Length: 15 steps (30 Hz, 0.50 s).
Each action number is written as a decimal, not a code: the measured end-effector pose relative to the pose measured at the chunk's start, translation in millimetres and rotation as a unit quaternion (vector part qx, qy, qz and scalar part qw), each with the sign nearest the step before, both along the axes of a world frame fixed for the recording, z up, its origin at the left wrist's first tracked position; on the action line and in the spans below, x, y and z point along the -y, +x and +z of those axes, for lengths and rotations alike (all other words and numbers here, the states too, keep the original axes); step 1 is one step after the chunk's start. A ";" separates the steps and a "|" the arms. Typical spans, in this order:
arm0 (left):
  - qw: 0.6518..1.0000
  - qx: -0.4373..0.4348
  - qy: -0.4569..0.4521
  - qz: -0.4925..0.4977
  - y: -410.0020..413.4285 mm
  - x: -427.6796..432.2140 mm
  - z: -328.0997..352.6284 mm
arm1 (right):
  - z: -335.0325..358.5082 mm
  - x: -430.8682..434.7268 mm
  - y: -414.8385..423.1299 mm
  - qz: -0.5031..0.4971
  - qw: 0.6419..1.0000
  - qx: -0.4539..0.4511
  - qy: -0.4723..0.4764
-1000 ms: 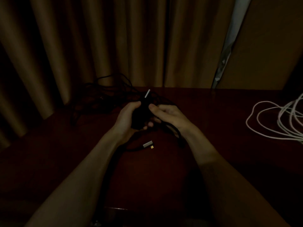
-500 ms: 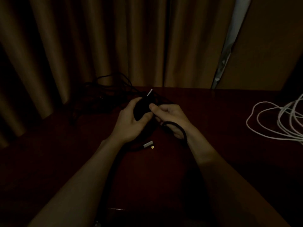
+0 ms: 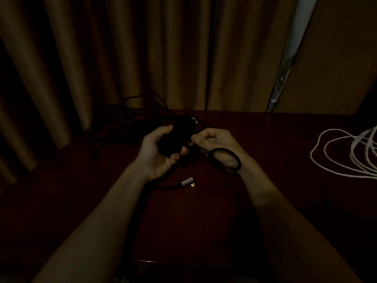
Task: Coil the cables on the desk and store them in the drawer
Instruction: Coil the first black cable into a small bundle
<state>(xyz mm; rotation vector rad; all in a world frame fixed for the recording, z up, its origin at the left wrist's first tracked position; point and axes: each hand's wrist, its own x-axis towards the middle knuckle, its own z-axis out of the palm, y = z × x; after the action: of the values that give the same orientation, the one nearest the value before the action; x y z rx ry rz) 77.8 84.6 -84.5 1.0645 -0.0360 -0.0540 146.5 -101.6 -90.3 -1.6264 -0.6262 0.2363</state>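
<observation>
Left hand [image 3: 157,154] gripped black cable bundle [image 3: 173,139]; right hand [image 3: 216,142] pinched loop [image 3: 238,163] hanging beneath it. Advisable: match loop to bundle size, avoid twist.

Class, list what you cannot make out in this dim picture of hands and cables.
Head view:
Black bundle in the left hand: darkness hides its coil count.
Tangled black cables behind: strands merge in shadow.
White cable: cut off by the right edge.
Right hand: curled fingers hide how it pinches the cable loop.
</observation>
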 end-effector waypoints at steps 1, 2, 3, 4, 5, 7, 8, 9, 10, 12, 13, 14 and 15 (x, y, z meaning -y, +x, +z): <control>1.000 -0.001 -0.017 -0.018 -0.7 -0.7 0.9 | 0.9 0.3 -1.2 0.013 1.000 -0.011 0.006; 0.999 -0.003 -0.030 -0.031 -1.7 -1.1 1.6 | 1.9 -0.2 -3.5 0.031 0.999 -0.026 0.011; 0.998 -0.005 -0.036 -0.041 -2.9 -1.0 2.2 | 1.9 -0.9 -4.7 0.050 0.997 -0.047 0.019; 0.998 -0.009 -0.038 -0.051 -3.4 -1.1 2.2 | 2.0 -1.4 -5.3 0.070 0.995 -0.070 0.033; 0.997 -0.012 -0.040 -0.063 -4.2 -1.1 2.5 | 2.2 -1.8 -5.4 0.089 0.991 -0.090 0.047; 0.995 -0.017 -0.046 -0.089 -6.1 -2.6 2.4 | 0.3 -2.5 -4.4 0.118 0.986 -0.105 0.051; 0.994 -0.021 -0.045 -0.099 -6.5 -3.6 2.7 | -0.3 -2.7 -5.2 0.125 0.985 -0.110 0.046; 0.994 -0.027 -0.035 -0.103 -7.2 -3.7 3.2 | -0.8 -2.8 -5.9 0.123 0.985 -0.115 0.042; 0.994 -0.036 -0.014 -0.100 -8.0 -2.3 4.3 | -0.9 -2.4 -6.5 0.115 0.986 -0.114 0.038; 0.996 -0.044 0.061 -0.041 -6.3 1.9 3.7 | -0.7 -0.8 -6.8 0.086 0.990 -0.104 0.030; 0.993 -0.018 0.116 0.028 -3.2 3.4 0.5 | -1.4 -0.6 -6.2 0.071 0.992 -0.102 0.031; 0.975 0.032 0.185 0.116 -0.5 4.2 -3.6 | -1.8 -0.7 -6.2 0.061 0.993 -0.098 0.033; 0.937 0.097 0.264 0.208 2.2 4.0 -7.7 | -2.1 -1.0 -5.6 0.051 0.994 -0.091 0.029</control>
<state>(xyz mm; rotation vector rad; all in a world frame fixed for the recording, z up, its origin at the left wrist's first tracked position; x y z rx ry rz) 80.0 80.6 -92.2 1.5939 0.0284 0.4486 140.9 -100.6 -92.4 -1.4985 -0.5728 0.4326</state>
